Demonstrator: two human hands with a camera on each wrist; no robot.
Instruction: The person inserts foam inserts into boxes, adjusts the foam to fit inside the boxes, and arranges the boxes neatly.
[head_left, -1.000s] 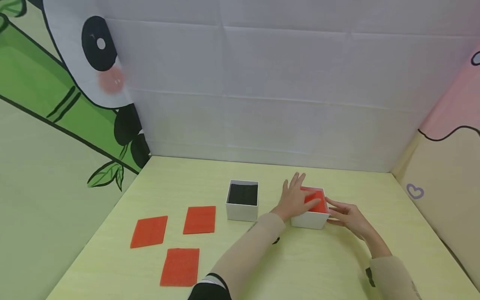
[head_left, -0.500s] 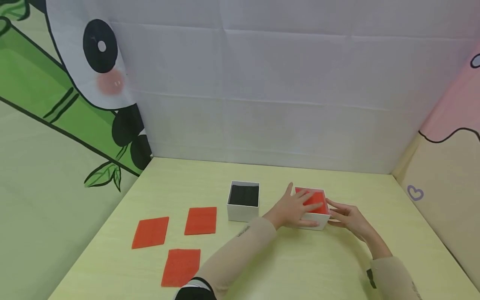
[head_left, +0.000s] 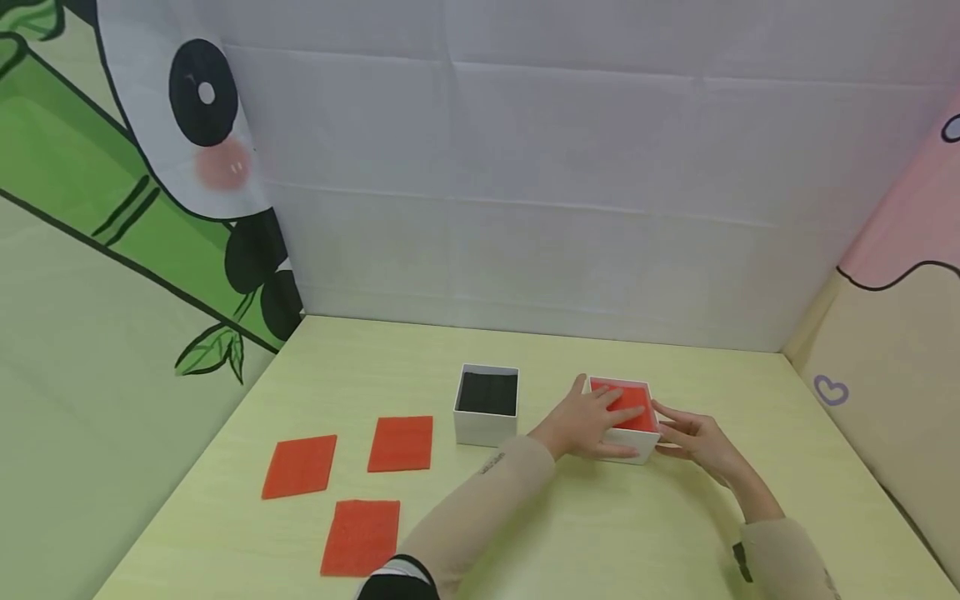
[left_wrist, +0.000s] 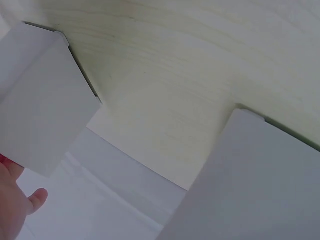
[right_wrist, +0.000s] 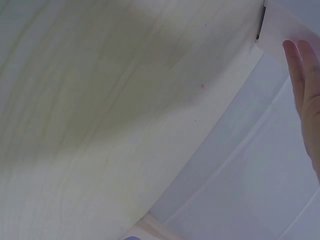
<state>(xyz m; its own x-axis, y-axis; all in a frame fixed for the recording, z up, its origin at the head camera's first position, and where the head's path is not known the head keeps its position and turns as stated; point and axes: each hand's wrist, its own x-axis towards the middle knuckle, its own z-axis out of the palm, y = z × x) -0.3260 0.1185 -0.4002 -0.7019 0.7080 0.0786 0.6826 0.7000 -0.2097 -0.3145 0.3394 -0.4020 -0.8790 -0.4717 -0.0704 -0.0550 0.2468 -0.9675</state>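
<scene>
On the right of the table stands a white box [head_left: 636,440] with a red sheet [head_left: 634,400] inside. My left hand [head_left: 585,422] lies across its left side with fingers spread and straight, several over the red sheet and the thumb along the front wall. The fingertips of my right hand [head_left: 699,442] touch the box's right side. In the right wrist view, straight fingers [right_wrist: 297,75] lie against the box wall [right_wrist: 275,32]. The left wrist view has my left hand [left_wrist: 15,200] at the box's edge, its thumb held apart. Whether the fingertips press the sheet is unclear.
Left of the hands stands a second white box [head_left: 483,427] with a black sheet [head_left: 487,392] inside. Three flat red squares, one at the back [head_left: 401,443], one at the left [head_left: 300,467], one in front [head_left: 362,537], lie on the table [head_left: 562,533]. A white fabric wall [head_left: 525,208] rises behind.
My left hand has come down from the box's back edge, tilting lower and toward the left and front, so its thumb now lies along the front wall. My right hand stays in place.
</scene>
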